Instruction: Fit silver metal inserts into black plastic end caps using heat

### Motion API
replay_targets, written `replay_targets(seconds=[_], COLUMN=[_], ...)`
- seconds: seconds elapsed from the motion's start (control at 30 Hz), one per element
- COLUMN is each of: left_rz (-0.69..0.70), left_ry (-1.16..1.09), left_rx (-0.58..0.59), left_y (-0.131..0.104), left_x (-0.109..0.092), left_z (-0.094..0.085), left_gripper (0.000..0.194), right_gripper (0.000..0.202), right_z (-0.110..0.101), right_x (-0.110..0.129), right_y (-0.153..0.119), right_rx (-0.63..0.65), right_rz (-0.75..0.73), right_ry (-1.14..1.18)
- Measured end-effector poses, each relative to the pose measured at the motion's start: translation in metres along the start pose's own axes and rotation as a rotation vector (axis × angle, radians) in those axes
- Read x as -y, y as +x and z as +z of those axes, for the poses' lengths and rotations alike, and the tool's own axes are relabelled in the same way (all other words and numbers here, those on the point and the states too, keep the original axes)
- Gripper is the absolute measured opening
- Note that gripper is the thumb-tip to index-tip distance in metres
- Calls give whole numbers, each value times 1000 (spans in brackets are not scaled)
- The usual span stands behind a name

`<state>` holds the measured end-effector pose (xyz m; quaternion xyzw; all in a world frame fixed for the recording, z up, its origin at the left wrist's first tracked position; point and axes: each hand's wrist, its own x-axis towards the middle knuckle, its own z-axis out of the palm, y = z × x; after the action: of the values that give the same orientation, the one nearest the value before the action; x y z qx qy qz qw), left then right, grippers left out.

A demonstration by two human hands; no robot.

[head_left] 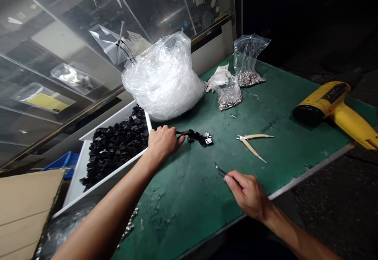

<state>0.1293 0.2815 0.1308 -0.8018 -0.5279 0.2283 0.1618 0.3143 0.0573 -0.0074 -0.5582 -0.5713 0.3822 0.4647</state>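
My left hand [163, 140] is low over the green table beside the white tray, fingers curled and mostly hidden by its back. A slim black-and-red thing [180, 133] shows between thumb and fingers; its kind cannot be made out. Touching or just past its end lies a small cluster of black parts [199, 137] with a shiny metal piece [208, 139]. Nearer the front edge, my right hand [248, 193] is closed around a thin dark metal tool with a bent tip [221, 169]. That tip points left, apart from the parts.
The white tray [149, 121] holds many black plastic parts [118, 144]. Behind stands a bulging clear plastic bag [165, 79]. Bags of small metal pieces [251, 78] sit at the back. Yellow-handled pliers [251, 144] lie open, and a yellow heat gun [333, 106] rests at right.
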Motion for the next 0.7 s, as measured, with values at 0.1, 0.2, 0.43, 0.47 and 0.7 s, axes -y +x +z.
replay_targets(seconds=[0.1,0.2,0.43,0.47,0.7], left_rz=[1,-4,0,2,17], left_ry=[-9,-17,-14,-8,-5], left_rx=[15,10,35,40,27], left_y=[-2,-3,-5,-5,-3], left_x=[1,2,1,0,-4], left_z=[-2,-3,-4,-4,3], left_gripper=[62,63,62,61,60], right_gripper=[26,27,27,27,28], right_z=[0,0,-1,-1,-1], right_x=[-1,0,1,1,1], right_y=[0,0,-1,-1,0], right_rx=[-3,0,4,3,2], right_rz=[0,2,6,7,10], right_ry=[-9,-13,-9,-9,-15])
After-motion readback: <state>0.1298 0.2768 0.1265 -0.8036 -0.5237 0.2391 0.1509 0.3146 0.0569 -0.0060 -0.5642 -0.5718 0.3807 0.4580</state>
